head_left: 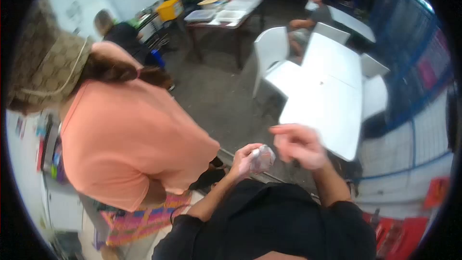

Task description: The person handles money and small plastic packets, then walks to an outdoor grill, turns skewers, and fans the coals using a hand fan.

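My left hand (244, 160) is closed around a small, clear, crinkled plastic-looking thing (263, 159) with faint reddish marks; blur hides its exact kind. Just to the right, apart from it, my right hand (301, 147) is raised with the index finger stretched out to the left. Its other fingers look partly curled, and nothing shows in them. Both hands are in front of my black shirt (274, 216), low in the middle of the view.
Close on my left stands a person in an orange shirt (134, 135). Ahead is a white table (332, 86) with white chairs (272, 48). Farther back, a brown table (216, 25) bears plastic tubs. Two people are beyond, one seated. A colourful mat (144, 221) lies lower left.
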A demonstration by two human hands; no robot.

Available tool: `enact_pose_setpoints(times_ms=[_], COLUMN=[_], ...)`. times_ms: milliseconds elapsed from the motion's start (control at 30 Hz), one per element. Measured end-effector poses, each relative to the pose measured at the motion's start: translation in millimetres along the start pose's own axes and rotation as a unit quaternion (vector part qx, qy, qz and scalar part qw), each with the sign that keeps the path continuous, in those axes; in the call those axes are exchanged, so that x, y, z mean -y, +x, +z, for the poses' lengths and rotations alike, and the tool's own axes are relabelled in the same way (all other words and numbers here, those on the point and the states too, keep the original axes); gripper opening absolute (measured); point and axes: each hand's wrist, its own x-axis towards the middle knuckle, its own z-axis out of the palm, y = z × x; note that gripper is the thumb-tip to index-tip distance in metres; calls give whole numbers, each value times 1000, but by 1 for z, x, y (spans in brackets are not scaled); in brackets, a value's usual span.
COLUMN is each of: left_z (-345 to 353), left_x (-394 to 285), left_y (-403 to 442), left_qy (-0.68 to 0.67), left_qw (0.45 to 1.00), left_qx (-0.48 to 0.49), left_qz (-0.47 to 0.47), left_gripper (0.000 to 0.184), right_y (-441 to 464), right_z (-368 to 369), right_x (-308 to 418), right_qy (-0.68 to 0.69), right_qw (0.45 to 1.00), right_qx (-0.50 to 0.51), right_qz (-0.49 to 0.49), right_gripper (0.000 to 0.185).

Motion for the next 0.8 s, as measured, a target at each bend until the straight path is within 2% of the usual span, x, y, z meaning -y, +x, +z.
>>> enact_pose_setpoints(times_ms=[33,133,233,267,300,333,367,400,433,467,500,567,600,633,667,700,767,800], left_z=[-5,-18,-46,-61,-75,-80,-85,-97,-107,-116,-123,-145,-161,-172,-161,-177,-203,-212], left_x=[-4,-29,-33,-35,-37,-52,-62,-63,-66,-65,-62,-47,-43,-47,-73,-65,-56,-56], left_y=[-3,11,31,35,35,31,36,47,56,64,73,98,106,116,114,128,148,160], left_qy=[-6,41,7,15,16,-37,-91,-116,-120,-141,-163,-110,-103,-97,-105,-128,-110,-134], left_qw=[1000,996,988,985,982,980,975,968,966,959,950,935,925,916,893,874,849,841], left_qx=[-27,-61,-119,-126,-139,-161,-179,-195,-202,-209,-219,-288,-315,-340,-394,-410,-460,-465], left_qz=[6,44,97,114,125,109,94,106,105,131,154,176,185,192,190,227,235,242], left_gripper=[21,23,22,24,24,25,26,27,27,26,26,23,23,22,22,21,19,19], right_y=[23,82,116,125,142,152,163,167,168,172,184,203,216,233,247,262,288,306], right_z=[1,12,20,22,17,10,3,-4,-6,-9,-11,-7,-8,-5,-4,-6,-13,-21], right_x=[16,49,29,19,0,-28,-64,-104,-140,-174,-197,-233,-245,-243,-255,-269,-307,-321], right_qy=[22,-3,41,16,-100,-223,-309,-409,-479,-527,-520,-527,-509,-464,-456,-450,-455,-426], right_qw=[985,930,935,962,956,942,917,871,836,800,800,814,824,851,851,849,830,840], right_qx=[85,279,281,248,246,244,244,270,265,280,288,236,244,245,261,277,323,333], right_qz=[-149,-238,-215,-110,-127,-64,-63,41,28,73,80,53,35,17,20,19,-23,-49], right_gripper=[36,42,45,37,35,26,22,26,33,33,33,32,30,28,28,28,27,26])
